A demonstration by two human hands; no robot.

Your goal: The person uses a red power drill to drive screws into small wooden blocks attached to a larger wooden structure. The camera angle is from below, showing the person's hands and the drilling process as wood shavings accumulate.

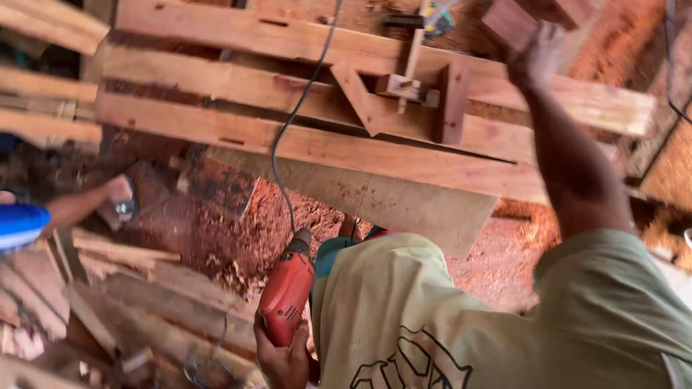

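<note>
My left hand [285,360] is at the bottom edge, closed around the grip of a red electric drill [288,292]. The drill's dark cable [292,122] runs up across the wooden boards. My right arm reaches up to the top right, where my right hand [539,54] grips a reddish wooden block [508,21] above a stack of long planks [324,148]. My pale green printed shirt [432,317] fills the lower middle.
Another person's arm in a blue sleeve [18,223] comes in from the left, with its hand [119,194] on a small object. Loose planks [144,302] lie at lower left. Red sawdust [238,238] covers the ground. A small wooden jig [400,86] sits on the planks.
</note>
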